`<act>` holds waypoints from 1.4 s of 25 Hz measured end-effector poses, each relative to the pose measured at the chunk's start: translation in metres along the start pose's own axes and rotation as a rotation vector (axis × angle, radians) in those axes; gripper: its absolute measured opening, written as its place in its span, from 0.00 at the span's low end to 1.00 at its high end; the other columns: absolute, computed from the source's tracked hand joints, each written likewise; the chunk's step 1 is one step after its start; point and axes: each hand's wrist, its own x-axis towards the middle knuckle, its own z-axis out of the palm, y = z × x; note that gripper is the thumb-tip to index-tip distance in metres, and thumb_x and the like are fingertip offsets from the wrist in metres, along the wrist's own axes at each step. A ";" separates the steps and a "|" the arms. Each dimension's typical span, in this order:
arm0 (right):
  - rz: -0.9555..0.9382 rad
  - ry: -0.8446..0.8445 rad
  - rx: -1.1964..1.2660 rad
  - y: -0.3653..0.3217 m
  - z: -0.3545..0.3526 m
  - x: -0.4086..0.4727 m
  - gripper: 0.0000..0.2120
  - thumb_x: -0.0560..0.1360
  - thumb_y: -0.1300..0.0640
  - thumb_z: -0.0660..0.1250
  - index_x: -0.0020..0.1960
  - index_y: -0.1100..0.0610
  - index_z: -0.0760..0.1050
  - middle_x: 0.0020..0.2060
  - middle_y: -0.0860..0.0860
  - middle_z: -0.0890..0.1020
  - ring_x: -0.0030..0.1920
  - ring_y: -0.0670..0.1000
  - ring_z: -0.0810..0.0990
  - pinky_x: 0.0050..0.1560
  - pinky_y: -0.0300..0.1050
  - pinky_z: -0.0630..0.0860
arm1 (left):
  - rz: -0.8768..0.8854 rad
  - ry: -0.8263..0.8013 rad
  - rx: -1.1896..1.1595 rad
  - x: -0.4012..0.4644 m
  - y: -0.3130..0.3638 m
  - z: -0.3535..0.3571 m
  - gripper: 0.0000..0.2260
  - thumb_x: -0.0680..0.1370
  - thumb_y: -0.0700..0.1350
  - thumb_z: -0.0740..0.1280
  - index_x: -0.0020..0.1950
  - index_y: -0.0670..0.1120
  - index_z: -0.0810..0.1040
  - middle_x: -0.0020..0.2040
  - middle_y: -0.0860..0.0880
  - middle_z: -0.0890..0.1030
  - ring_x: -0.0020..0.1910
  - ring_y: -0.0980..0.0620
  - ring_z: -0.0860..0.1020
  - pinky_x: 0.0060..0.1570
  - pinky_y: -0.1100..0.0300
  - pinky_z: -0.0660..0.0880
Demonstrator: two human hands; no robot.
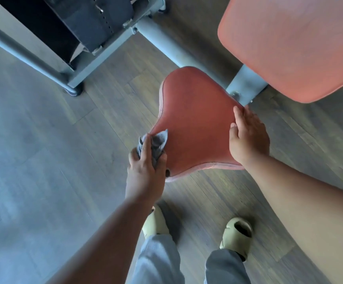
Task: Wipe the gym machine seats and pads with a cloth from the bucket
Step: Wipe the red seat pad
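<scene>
The left hand hides much of the cloth; the back pad runs off the frame's edge.

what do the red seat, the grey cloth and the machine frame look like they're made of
Seat: likely vinyl or faux leather, with a soft sheen and stitched seam along its edge.
Cloth in the left hand: soft fabric, maybe microfibre; it bunches into limp, matte folds.
Frame: probably painted grey metal, with smooth tube and bolted brackets.
</scene>
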 end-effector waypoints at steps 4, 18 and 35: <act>0.005 0.036 -0.012 -0.001 0.003 0.001 0.29 0.80 0.50 0.48 0.79 0.54 0.61 0.78 0.58 0.63 0.78 0.58 0.61 0.77 0.55 0.59 | 0.008 -0.100 -0.036 0.078 0.015 -0.006 0.24 0.81 0.56 0.62 0.76 0.57 0.64 0.63 0.43 0.77 0.58 0.40 0.79 0.54 0.53 0.74; -0.023 0.174 -0.001 0.010 0.016 0.006 0.26 0.79 0.52 0.52 0.76 0.55 0.68 0.74 0.56 0.71 0.74 0.58 0.68 0.72 0.56 0.65 | 0.635 -0.438 0.629 0.266 0.175 0.029 0.22 0.76 0.69 0.52 0.63 0.65 0.76 0.65 0.55 0.78 0.63 0.49 0.75 0.56 0.53 0.71; -0.060 0.136 0.032 0.017 0.014 0.009 0.25 0.79 0.52 0.52 0.76 0.54 0.66 0.74 0.54 0.70 0.73 0.57 0.68 0.71 0.57 0.66 | 0.347 -0.368 0.222 0.265 0.139 0.008 0.10 0.83 0.52 0.59 0.61 0.53 0.76 0.48 0.53 0.79 0.50 0.48 0.76 0.44 0.59 0.68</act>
